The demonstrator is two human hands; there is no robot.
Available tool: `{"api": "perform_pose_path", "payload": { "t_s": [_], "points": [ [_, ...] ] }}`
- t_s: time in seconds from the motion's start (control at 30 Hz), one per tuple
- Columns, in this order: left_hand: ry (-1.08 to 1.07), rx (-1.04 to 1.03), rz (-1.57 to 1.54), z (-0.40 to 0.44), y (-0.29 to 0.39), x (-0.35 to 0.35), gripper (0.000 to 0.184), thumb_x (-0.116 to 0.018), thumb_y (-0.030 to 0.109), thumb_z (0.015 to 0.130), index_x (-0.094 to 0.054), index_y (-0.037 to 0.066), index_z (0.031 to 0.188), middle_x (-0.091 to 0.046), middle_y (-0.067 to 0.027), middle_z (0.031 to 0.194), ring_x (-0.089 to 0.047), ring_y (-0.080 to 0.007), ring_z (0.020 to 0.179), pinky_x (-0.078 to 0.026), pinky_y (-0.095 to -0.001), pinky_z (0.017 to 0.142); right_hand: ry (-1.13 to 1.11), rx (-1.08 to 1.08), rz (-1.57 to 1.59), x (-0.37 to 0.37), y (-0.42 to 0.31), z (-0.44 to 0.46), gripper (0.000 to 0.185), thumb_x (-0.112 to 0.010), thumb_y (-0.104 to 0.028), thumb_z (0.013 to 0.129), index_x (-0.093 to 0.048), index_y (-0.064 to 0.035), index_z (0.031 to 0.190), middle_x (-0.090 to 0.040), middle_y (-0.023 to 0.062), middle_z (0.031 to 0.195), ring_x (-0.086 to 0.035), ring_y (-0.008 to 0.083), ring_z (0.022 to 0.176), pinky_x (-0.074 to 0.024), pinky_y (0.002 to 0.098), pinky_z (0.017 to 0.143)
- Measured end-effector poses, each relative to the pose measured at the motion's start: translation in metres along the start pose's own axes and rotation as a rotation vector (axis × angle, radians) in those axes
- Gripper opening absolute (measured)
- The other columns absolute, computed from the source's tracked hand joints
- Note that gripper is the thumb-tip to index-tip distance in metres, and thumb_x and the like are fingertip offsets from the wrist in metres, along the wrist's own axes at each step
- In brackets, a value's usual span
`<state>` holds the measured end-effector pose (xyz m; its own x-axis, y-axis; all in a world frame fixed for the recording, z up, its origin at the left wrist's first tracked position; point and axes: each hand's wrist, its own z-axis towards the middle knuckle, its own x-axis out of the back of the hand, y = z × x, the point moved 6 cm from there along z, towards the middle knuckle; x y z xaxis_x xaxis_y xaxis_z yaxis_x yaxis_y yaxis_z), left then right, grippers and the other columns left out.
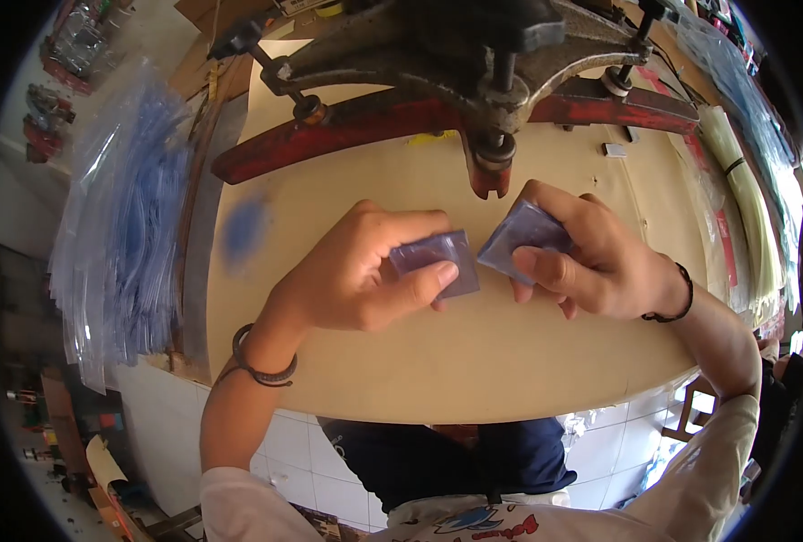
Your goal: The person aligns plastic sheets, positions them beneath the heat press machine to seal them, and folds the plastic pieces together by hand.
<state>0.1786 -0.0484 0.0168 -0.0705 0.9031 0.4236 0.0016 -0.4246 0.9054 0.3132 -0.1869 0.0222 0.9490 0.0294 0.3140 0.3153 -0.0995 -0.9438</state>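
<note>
Both hands are raised over the tan tabletop [401, 370], close together at its middle. My left hand [365, 266] pinches a small square of clear, bluish plastic sheet [451, 248], thumb on top and fingers beneath. A similar plastic piece [519, 230], perhaps a stack, is gripped in my right hand [591, 257], tilted with one corner pointing left. The two pieces are a small gap apart. What lies under them in the fingers is hidden.
A heavy machine head with a red bar [365, 126] spans the table just beyond my hands. Long clear plastic strips [135, 226] are piled at the left. A pale tied bundle [745, 208] lies at the right. A small metal piece [614, 150] rests at the upper right.
</note>
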Motion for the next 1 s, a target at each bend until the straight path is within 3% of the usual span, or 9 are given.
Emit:
{"api": "perform_pose_path", "payload": {
  "t_s": [0.03,0.17,0.23,0.47,0.57,0.67,0.77,1.0],
  "points": [
    [0.009,-0.015,-0.076,-0.0005,-0.0044,-0.0002,0.019,-0.070,0.016,0.091,-0.068,-0.002,0.096,-0.068,-0.0068,0.071,-0.066,-0.0128,0.061,-0.052,-0.0263,0.057,-0.022,-0.030,0.002,0.0003,-0.0002,0.0020,0.036,-0.061,-0.017,0.101,-0.055,0.0015,0.131,-0.072,0.0061,0.077,-0.065,0.0148,0.055,-0.0517,0.0292,0.049],
    [-0.056,0.133,-0.193,-0.0012,-0.0059,-0.0025,0.015,-0.074,0.014,0.092,-0.070,-0.001,0.093,-0.068,-0.0015,0.072,-0.065,-0.0092,0.062,-0.052,-0.0235,0.058,-0.096,-0.070,0.056,-0.0012,0.0090,0.0075,0.032,-0.063,-0.021,0.101,-0.062,0.0010,0.126,-0.071,0.0056,0.075,-0.064,0.0124,0.054,-0.0517,0.0261,0.046],
    [0.021,0.166,-0.215,-0.0012,-0.0102,-0.0021,0.020,-0.075,0.013,0.089,-0.070,-0.004,0.098,-0.069,-0.0025,0.077,-0.067,-0.0099,0.062,-0.053,-0.0226,0.054,-0.085,-0.073,0.091,-0.0001,0.0089,0.0070,0.032,-0.064,-0.022,0.101,-0.065,0.0012,0.123,-0.070,0.0060,0.075,-0.064,0.0113,0.055,-0.0514,0.0250,0.046],
    [0.027,0.203,-0.214,-0.0007,-0.0094,0.0002,0.022,-0.076,0.015,0.089,-0.073,-0.002,0.101,-0.069,-0.0009,0.078,-0.065,-0.0070,0.061,-0.051,-0.0216,0.051,-0.112,-0.048,0.082,-0.0028,0.0057,0.0052,0.037,-0.063,-0.022,0.102,-0.063,0.0009,0.131,-0.071,0.0053,0.080,-0.064,0.0106,0.059,-0.0516,0.0251,0.048],
    [0.019,0.193,-0.130,0.0012,-0.0048,-0.0010,0.027,-0.078,0.027,0.093,-0.073,0.001,0.088,-0.065,0.0012,0.069,-0.063,-0.0062,0.061,-0.048,-0.0235,0.056,-0.122,-0.048,0.061,-0.0030,0.0058,0.0045,0.037,-0.063,-0.023,0.103,-0.063,0.0001,0.132,-0.071,0.0046,0.080,-0.063,0.0105,0.058,-0.0518,0.0253,0.049],
    [0.110,0.186,-0.178,0.0020,-0.0055,-0.0053,0.028,-0.079,0.029,0.093,-0.076,0.002,0.088,-0.068,0.0005,0.070,-0.062,-0.0055,0.062,-0.049,-0.0229,0.058,-0.135,-0.056,0.034,-0.0036,0.0036,0.0050,0.036,-0.062,-0.023,0.103,-0.064,-0.0005,0.132,-0.071,0.0041,0.079,-0.063,0.0103,0.058,-0.0517,0.0259,0.049],
    [0.098,0.207,-0.155,0.0000,-0.0103,-0.0052,0.023,-0.079,0.018,0.093,-0.076,-0.005,0.094,-0.073,-0.0054,0.079,-0.069,-0.0102,0.069,-0.054,-0.0242,0.061,-0.128,-0.050,0.031,-0.0033,0.0045,0.0056,0.035,-0.062,-0.022,0.103,-0.064,-0.0010,0.131,-0.071,0.0039,0.078,-0.063,0.0104,0.058,-0.0511,0.0261,0.048],
    [0.093,0.202,-0.206,-0.0014,-0.0057,-0.0066,0.025,-0.078,0.019,0.093,-0.077,-0.005,0.099,-0.075,-0.0055,0.083,-0.067,-0.0085,0.072,-0.051,-0.0228,0.066,-0.141,-0.013,-0.058,-0.0046,0.0024,0.0067,0.026,-0.062,-0.019,0.103,-0.067,-0.0019,0.122,-0.070,0.0025,0.074,-0.063,0.0123,0.054,-0.0490,0.0273,0.048]
  ]
}}
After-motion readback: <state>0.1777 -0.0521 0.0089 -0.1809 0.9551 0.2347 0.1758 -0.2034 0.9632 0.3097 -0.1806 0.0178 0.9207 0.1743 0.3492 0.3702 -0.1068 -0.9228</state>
